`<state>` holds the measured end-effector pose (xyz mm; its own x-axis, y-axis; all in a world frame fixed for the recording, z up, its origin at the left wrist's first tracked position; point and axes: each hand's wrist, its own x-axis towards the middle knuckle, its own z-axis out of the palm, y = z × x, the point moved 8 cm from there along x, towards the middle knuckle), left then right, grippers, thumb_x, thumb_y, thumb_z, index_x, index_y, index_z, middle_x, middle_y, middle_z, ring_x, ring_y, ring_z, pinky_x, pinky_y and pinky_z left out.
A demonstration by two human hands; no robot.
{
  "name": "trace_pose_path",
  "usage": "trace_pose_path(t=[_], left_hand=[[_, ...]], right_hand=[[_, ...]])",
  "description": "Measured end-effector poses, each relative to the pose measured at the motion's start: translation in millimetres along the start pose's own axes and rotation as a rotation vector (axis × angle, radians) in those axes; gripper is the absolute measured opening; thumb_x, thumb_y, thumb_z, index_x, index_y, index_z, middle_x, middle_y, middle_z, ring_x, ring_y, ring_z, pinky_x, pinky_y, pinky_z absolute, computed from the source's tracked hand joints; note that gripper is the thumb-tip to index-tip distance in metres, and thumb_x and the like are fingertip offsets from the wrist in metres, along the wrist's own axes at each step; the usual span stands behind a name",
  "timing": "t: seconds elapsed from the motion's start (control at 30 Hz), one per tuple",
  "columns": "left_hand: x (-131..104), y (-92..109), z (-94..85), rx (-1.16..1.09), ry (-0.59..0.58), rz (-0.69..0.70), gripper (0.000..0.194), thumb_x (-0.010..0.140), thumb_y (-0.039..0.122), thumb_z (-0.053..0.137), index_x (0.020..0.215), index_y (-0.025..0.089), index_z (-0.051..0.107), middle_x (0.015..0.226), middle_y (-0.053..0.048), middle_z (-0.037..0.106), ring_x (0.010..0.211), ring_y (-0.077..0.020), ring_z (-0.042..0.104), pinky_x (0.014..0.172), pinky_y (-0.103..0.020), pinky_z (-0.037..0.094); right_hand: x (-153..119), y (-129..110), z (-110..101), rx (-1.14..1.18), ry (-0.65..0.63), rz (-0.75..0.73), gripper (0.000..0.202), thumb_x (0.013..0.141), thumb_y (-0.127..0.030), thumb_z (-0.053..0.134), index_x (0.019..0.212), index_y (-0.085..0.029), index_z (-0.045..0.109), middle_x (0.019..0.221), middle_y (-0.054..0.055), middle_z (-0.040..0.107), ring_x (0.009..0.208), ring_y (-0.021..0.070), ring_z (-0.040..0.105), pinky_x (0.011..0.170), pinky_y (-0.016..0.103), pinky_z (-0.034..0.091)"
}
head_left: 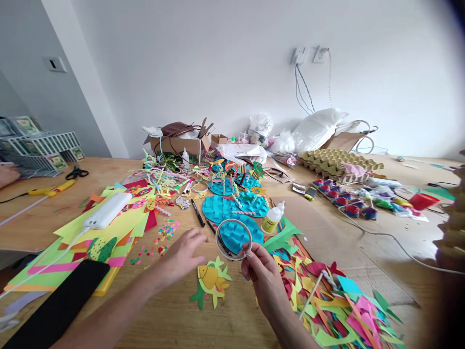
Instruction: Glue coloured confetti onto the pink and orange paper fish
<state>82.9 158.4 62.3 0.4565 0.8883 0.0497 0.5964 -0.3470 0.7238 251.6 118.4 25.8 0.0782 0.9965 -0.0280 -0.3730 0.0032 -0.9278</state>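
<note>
A pale ring (217, 237) is pinched at its lower right edge between the thumb and fingers of my right hand (260, 269). The ring is held upright above the table, and blue woven paper rounds (241, 236) show through it. To the left of the ring, my left hand (186, 252) hovers with bent, parted fingers, touching nothing that I can see. Just below it lie paper fish in yellow, orange and green (210, 281). A glue bottle (271, 219) stands behind my right hand. Black pens (198, 213) lie beyond my left hand.
Coloured paper sheets (65, 232) bear a white power bank (108, 210) at left, near a black phone (61, 305). Paper scraps (341, 310) cover the right front. Egg trays (334, 162) and a cardboard box (174, 145) stand behind. Another person's hand (7, 174) shows far left.
</note>
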Motion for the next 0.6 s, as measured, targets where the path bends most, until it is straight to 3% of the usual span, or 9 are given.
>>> trace_pose_path(t=[0.1,0.2,0.33,0.47,0.6], left_hand=[[3.2,-6.7,-12.5,-0.255,0.01,-0.074,0.03,0.077,0.027,0.045,0.106,0.018,0.049,0.087,-0.004,0.054,0.079,-0.0166,0.055,0.063,-0.025,0.046],[6.5,-7.4,-10.5,-0.356,-0.027,-0.075,0.033,0.082,0.034,0.037,0.109,0.017,0.044,0.071,0.002,0.048,0.058,-0.0108,0.051,0.046,-0.019,0.04],[9.4,-8.9,-8.4,-0.269,-0.034,-0.08,0.025,0.079,0.028,0.039,0.097,0.016,0.052,0.063,0.005,0.046,0.049,-0.0076,0.045,0.044,-0.017,0.036],[10.3,-2.6,-10.0,-0.141,-0.017,-0.06,0.023,0.076,0.024,0.045,0.096,0.019,0.056,0.067,0.004,0.054,0.057,-0.0092,0.049,0.049,-0.017,0.036],[14.2,-7.6,-28.0,0.061,0.068,-0.093,0.023,0.074,0.015,0.045,0.09,0.02,0.06,0.072,0.003,0.06,0.064,-0.0112,0.051,0.056,-0.019,0.037]], right_hand=[[-3.0,5.1,4.9,-0.049,-0.035,0.027,0.022,0.077,-0.037,0.057,0.084,-0.017,0.054,0.054,-0.005,0.047,0.046,0.0051,0.039,0.044,0.017,0.027],[-5.6,11.7,13.6,-0.092,-0.101,0.066,0.026,0.075,-0.04,0.058,0.082,-0.016,0.053,0.055,-0.005,0.048,0.045,0.0048,0.04,0.043,0.017,0.028],[-5.9,19.6,23.6,-0.136,-0.152,0.113,0.032,0.071,-0.043,0.061,0.084,-0.016,0.054,0.06,-0.003,0.051,0.045,0.0054,0.043,0.043,0.018,0.03],[-8.2,23.3,32.5,-0.136,-0.169,0.144,0.036,0.069,-0.045,0.062,0.086,-0.015,0.054,0.057,-0.004,0.051,0.043,0.0059,0.044,0.042,0.019,0.031],[-13.1,21.4,37.0,-0.12,-0.185,0.147,0.04,0.07,-0.047,0.06,0.094,-0.016,0.054,0.068,0.001,0.058,0.046,0.008,0.048,0.042,0.02,0.033]])
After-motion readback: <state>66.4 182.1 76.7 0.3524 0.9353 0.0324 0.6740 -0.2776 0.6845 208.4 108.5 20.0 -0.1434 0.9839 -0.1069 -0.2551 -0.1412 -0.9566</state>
